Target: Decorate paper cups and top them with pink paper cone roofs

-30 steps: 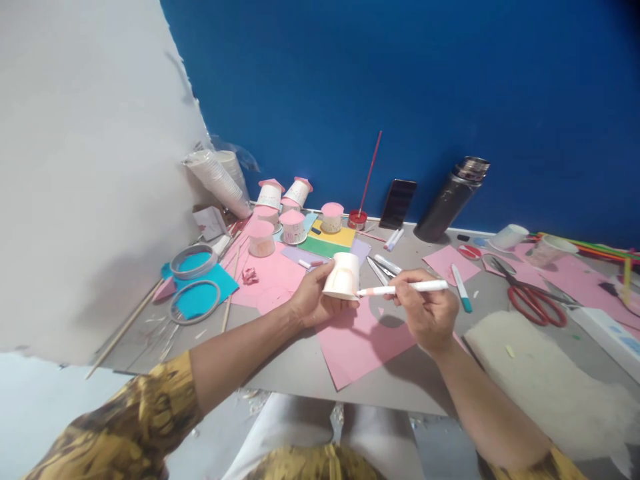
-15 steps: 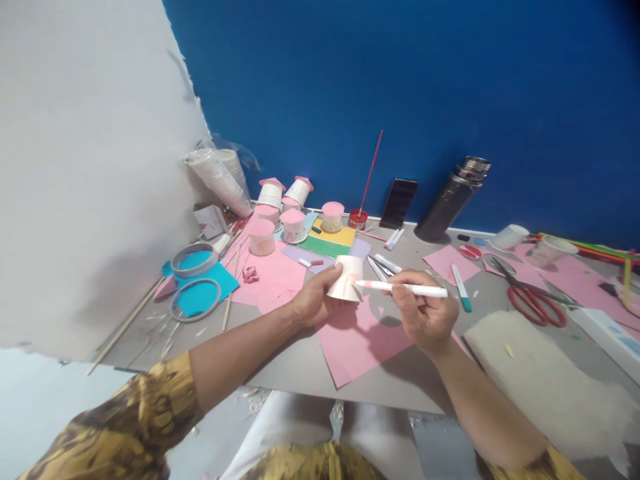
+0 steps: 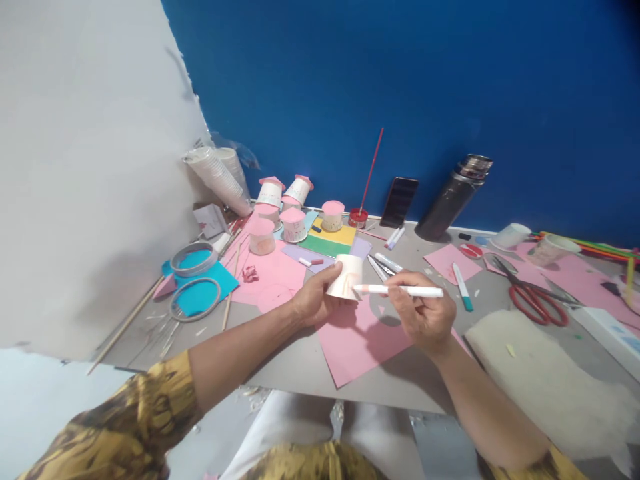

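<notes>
My left hand (image 3: 317, 298) is closed around a white paper cup (image 3: 349, 270), held upside down with its wide rim low. Faint peach lines show on the cup's side. In my right hand (image 3: 425, 313) is a white marker pen (image 3: 417, 291), gripped like a pencil, its peach-coloured tip at the cup's wall near the rim. Below both hands lies a sheet of pink paper (image 3: 345, 350) with a round hole cut in it. Behind the cup, several upturned paper cups with pink paper tops, such as one nearby cup (image 3: 262, 243), stand on coloured sheets.
On the right are red-handled scissors (image 3: 537, 307), a teal-capped marker (image 3: 463, 287) and a pale cloth (image 3: 545, 380). A dark flask (image 3: 453, 200) and a phone (image 3: 399, 202) stand by the blue wall. Tape rings (image 3: 195, 300) and stacked cups (image 3: 217, 177) are at left.
My right hand and the marker pen have shifted slightly left, the tip moving a little down along the cup's side. My left hand keeps its hold on the cup.
</notes>
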Demonstrator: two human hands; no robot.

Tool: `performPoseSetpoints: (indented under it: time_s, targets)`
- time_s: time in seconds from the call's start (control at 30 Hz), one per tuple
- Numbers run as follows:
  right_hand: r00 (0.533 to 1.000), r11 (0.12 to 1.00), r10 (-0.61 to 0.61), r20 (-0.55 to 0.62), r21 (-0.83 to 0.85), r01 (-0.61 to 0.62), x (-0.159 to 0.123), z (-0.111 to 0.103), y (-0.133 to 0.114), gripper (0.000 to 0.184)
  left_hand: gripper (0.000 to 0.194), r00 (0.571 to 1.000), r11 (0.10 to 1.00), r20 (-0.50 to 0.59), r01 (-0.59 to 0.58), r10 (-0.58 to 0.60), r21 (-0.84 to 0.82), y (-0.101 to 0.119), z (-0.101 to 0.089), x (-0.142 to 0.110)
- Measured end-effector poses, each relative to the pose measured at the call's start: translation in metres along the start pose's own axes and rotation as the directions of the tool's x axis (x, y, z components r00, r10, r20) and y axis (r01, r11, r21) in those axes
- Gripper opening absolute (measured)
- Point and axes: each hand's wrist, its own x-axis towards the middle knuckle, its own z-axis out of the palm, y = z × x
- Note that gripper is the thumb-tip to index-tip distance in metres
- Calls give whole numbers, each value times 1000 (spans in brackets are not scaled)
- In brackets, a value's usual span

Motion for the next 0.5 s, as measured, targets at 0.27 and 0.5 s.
performPoseSetpoints:
  time_s: [0.27,0.5]
  targets:
    - [999,1000,5,37,30,-7,1,-4,0,18,33,999,1000,47,13,-14,24,3,1,-3]
    - [998,999,43,-39,3,-43,0,-4,2,14,38,995,999,93,33,-33,4,4,1,-2]
